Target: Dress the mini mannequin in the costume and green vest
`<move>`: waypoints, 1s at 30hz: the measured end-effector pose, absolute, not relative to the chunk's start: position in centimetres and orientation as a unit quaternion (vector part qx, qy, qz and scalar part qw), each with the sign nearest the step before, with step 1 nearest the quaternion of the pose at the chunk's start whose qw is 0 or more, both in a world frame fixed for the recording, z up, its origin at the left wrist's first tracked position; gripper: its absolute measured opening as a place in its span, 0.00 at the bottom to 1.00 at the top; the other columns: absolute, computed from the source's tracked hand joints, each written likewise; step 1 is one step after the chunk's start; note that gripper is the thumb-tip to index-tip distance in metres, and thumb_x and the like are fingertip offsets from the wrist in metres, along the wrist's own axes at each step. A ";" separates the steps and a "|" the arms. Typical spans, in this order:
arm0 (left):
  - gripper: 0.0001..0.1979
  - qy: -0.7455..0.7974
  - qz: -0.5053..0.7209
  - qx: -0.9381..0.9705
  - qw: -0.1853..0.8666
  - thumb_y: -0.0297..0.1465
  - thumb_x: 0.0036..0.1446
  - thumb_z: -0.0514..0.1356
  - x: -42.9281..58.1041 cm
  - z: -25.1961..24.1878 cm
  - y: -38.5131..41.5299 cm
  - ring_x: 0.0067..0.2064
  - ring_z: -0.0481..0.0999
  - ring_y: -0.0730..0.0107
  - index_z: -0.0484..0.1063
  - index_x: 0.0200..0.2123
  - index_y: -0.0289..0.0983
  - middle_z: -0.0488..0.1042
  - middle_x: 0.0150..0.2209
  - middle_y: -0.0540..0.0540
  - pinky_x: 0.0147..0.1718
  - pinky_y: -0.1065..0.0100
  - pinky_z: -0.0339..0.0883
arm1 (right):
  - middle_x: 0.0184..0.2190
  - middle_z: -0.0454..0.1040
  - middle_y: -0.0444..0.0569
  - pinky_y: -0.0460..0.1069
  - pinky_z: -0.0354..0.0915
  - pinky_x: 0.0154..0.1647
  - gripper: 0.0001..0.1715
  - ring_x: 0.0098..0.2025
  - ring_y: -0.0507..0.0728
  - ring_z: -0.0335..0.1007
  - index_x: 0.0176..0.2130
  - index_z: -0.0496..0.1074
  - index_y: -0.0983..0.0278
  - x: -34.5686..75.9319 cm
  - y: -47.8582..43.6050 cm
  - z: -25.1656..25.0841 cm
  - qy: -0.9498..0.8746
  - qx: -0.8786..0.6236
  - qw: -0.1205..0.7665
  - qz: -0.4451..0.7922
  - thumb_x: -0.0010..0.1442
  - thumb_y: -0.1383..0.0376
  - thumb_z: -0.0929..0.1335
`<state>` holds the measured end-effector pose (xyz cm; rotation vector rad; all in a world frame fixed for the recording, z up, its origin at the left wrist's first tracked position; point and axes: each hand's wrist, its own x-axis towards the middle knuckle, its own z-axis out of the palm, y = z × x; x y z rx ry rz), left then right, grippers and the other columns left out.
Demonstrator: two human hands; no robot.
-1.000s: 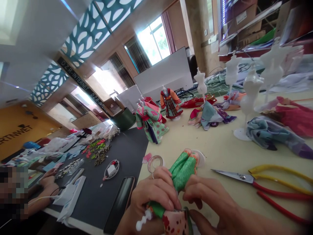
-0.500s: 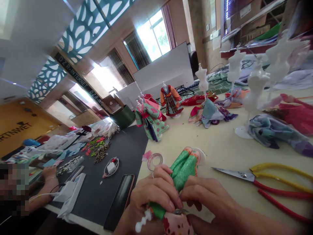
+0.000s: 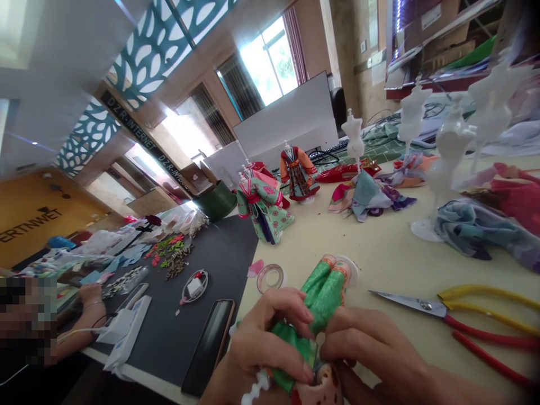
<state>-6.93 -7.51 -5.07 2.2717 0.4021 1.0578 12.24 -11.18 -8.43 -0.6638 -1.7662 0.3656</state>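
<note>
A green satin doll garment (image 3: 324,295) with orange trim at its ends lies over a small white dress form, whose neck (image 3: 257,385) pokes out at the lower left. My left hand (image 3: 274,337) is wrapped round it, thumb and fingers gripping the green cloth. Close on its right, my right hand (image 3: 367,349) is closed in a pinch at the cloth's edge, its fingertips partly hidden. A pink floral part (image 3: 320,388) of the garment shows below, cut off by the frame's bottom edge. The form's round white base (image 3: 353,270) lies behind the orange cuffs.
Scissors (image 3: 426,305) with yellow and red handles lie at the right. A tape roll (image 3: 270,278) and phone (image 3: 208,346) are at the left. Dressed doll forms (image 3: 264,208), bare white forms (image 3: 449,146) and fabric (image 3: 485,225) stand behind. Another person's arm (image 3: 90,315) rests far left.
My left hand's fingers have lifted and spread along the cloth, showing more green fabric beneath. The right hand stays pinched close by. The view has shifted slightly.
</note>
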 end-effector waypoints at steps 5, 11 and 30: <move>0.07 0.153 0.399 0.852 0.303 0.36 0.52 0.64 -6.9 -5.5 -7.4 0.40 0.73 0.71 0.71 0.27 0.40 0.65 0.47 0.46 0.57 0.55 0.59 | 0.25 0.72 0.47 0.46 0.71 0.33 0.08 0.27 0.52 0.71 0.32 0.70 0.62 12.1 -11.0 -8.2 -0.748 -0.279 0.585 0.146 0.57 0.74 0.64; 0.07 0.153 0.387 0.855 0.308 0.34 0.49 0.66 -6.7 -5.2 -7.2 0.42 0.73 0.69 0.71 0.28 0.40 0.65 0.45 0.47 0.58 0.51 0.56 | 0.25 0.73 0.47 0.46 0.72 0.33 0.10 0.28 0.53 0.72 0.33 0.70 0.62 12.3 -11.1 -8.0 -0.745 -0.286 0.585 0.143 0.56 0.75 0.64; 0.06 0.126 0.364 0.874 0.295 0.37 0.56 0.60 -6.7 -4.8 -7.0 0.36 0.75 0.73 0.74 0.32 0.43 0.69 0.32 0.50 0.58 0.55 0.57 | 0.25 0.71 0.46 0.47 0.72 0.34 0.12 0.27 0.53 0.70 0.35 0.69 0.62 12.1 -11.4 -8.5 -0.730 -0.306 0.591 0.156 0.54 0.77 0.64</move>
